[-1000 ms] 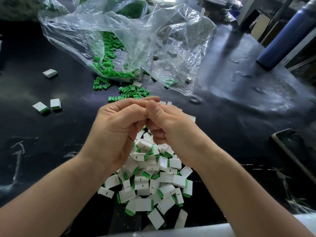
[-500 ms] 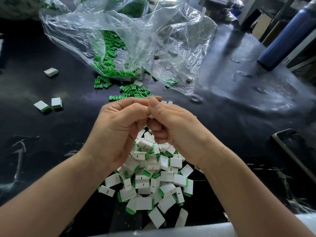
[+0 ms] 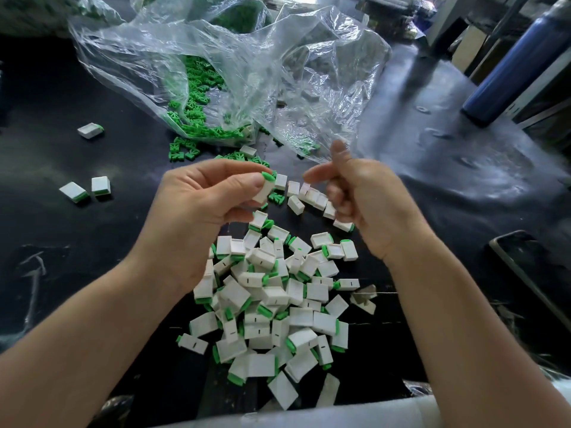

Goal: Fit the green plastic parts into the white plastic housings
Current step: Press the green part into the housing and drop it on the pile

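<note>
Seen through the head camera I was minding from afar, at the black table (image 3: 448,186): the left hand (image 3: 204,205) pinched a white housing (image 3: 265,190) between thumb and forefinger. A green part (image 3: 267,177) showed at its upper end, apparently seated. The right hand (image 3: 370,199) hovered just beside it, thumb up, forefinger out, the other fingers loosely curled round nothing. Below both wrists lay the pile of finished pieces (image 3: 278,304), white blocks with green ends. A short row of empty housings (image 3: 312,196) sat by the right hand's fingers, and loose green parts (image 3: 185,151) spilled from the mouth of a clear bag (image 3: 278,63) farther back. A blue bottle (image 3: 519,66) stood well apart at the right edge.

I judged the piece light and stiff, hard moulded plastic with smooth faces. It looked likely to slide out of a lazy pinch but in no danger of crushing. The flat side walls looked the place to hold it, leaving the open end free. The green part, small and pronged as far as I could make out, seemed best taken by its broad end so the prongs could lead in. I took this one for ready to drop on the pile, though whether it had clicked fully home I could not tell.
</note>
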{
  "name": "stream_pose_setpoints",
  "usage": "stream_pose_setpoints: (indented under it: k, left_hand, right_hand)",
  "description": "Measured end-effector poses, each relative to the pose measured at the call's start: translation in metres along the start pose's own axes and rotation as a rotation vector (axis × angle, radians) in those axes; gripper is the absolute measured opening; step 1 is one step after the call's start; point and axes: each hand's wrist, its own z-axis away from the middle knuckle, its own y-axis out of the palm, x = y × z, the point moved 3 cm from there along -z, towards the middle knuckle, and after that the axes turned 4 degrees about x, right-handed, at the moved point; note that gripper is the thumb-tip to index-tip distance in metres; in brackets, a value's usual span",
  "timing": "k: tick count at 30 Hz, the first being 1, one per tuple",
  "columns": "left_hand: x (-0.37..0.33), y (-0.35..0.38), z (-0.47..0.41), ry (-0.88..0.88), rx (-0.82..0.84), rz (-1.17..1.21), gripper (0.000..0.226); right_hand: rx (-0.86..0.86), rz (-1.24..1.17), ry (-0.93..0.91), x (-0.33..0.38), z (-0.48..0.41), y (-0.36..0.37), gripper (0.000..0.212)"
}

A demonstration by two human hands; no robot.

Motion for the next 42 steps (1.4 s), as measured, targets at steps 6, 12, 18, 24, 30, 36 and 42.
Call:
stream_pose_setpoints:
  k: [6, 12, 18, 24, 30, 36, 42]
  left_hand:
    - [-0.005, 0.005, 0.005, 0.024, 0.078, -0.189, 0.027]
    - [-0.002, 0.003, 0.003, 0.005, -0.007, -0.213, 0.039]
    - [-0.001, 0.000, 0.001, -0.007, -0.062, -0.194, 0.035]
    - [0.004, -0.002, -0.001, -0.016, -0.079, -0.219, 0.012]
    - [0.009, -0.005, -0.002, -0.028, -0.070, -0.295, 0.022]
    - [0.009, -0.003, -0.002, -0.048, -0.043, -0.294, 0.017]
    - [0.010, -0.006, -0.003, -0.050, -0.111, -0.218, 0.013]
  right_hand:
    - [-0.249, 0.180, -0.023, -0.007, -0.010, -0.025, 0.031]
    - [-0.274, 0.608, -0.150, -0.012, -0.010, -0.010, 0.007]
    - [-0.187, 0.977, -0.176, -0.019, -0.009, 0.013, 0.018]
    - [-0.176, 0.854, -0.188, -0.018, -0.009, 0.012, 0.005]
    - [-0.026, 0.473, -0.289, -0.009, 0.002, 0.029, 0.002]
    - [0.005, 0.481, -0.272, -0.010, 0.003, 0.036, 0.010]
    - [-0.165, 0.755, -0.257, -0.015, -0.004, 0.023, 0.016]
